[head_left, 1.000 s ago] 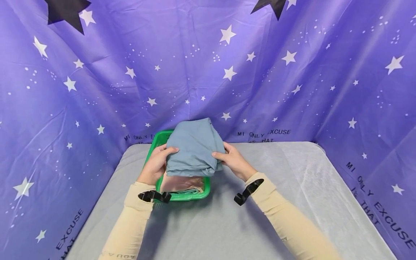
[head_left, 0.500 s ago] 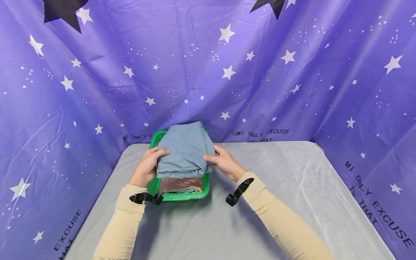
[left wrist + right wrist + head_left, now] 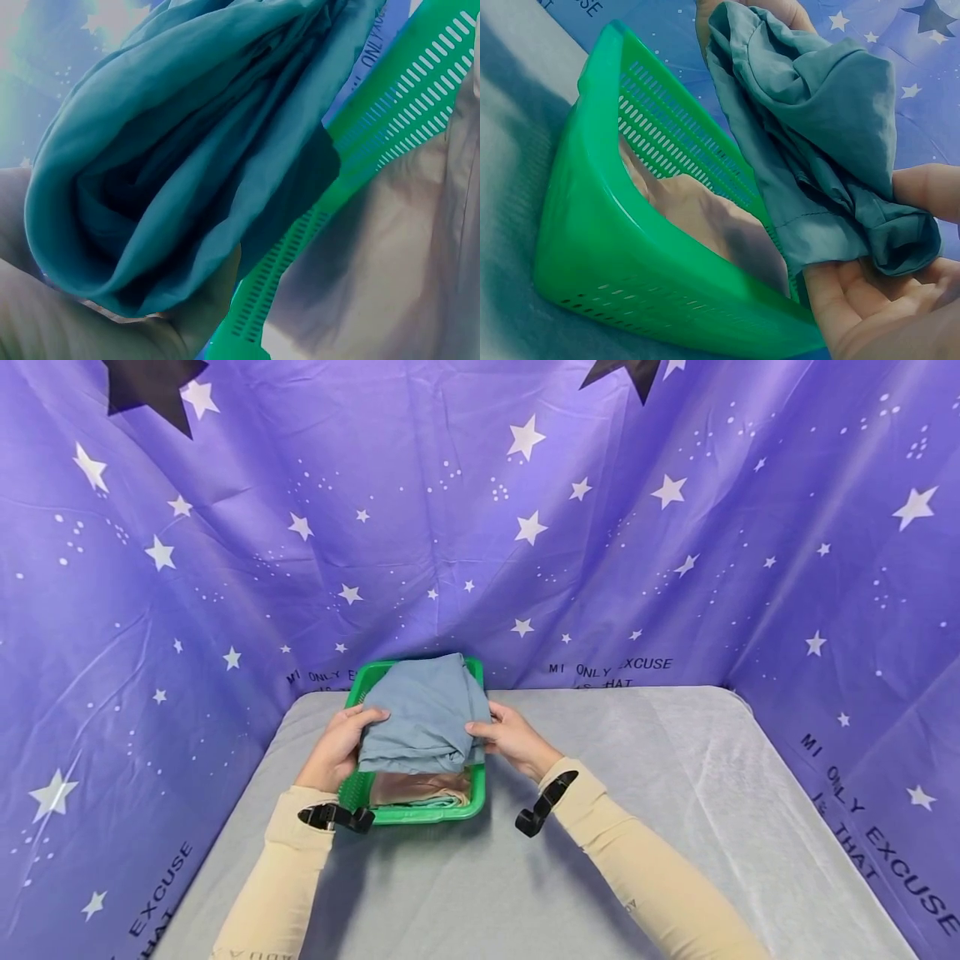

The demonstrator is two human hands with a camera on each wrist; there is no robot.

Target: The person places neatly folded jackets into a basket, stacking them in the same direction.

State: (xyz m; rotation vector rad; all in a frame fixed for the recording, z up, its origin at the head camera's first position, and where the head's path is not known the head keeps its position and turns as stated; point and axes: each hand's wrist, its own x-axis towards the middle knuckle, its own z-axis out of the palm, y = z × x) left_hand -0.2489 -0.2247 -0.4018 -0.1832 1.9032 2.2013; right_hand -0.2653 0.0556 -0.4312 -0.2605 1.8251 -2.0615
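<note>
A folded blue-grey cloth garment point(image 3: 423, 714) is held level between both hands above a green plastic basket point(image 3: 480, 793). My left hand point(image 3: 337, 747) grips its left edge, thumb on top and fingers beneath. On the other side my right hand point(image 3: 517, 739) pinches the right edge the same way. In the left wrist view the garment point(image 3: 180, 150) shows thick rolled layers. The right wrist view shows the garment point(image 3: 817, 135) over the basket's rim, with the basket point(image 3: 667, 262) standing below it. Inside lies a pinkish-beige cloth point(image 3: 412, 787), partly hidden under the garment.
The basket stands on a grey cloth-covered table point(image 3: 637, 827), near its back left. A thin strip of greenish cloth point(image 3: 431, 802) shows at the basket's front. Purple star-printed curtains point(image 3: 480, 527) enclose the back and sides.
Both hands have carried the folded garment left and slightly down, so it now sits more squarely over the basket. In the last half second the movement is small.
</note>
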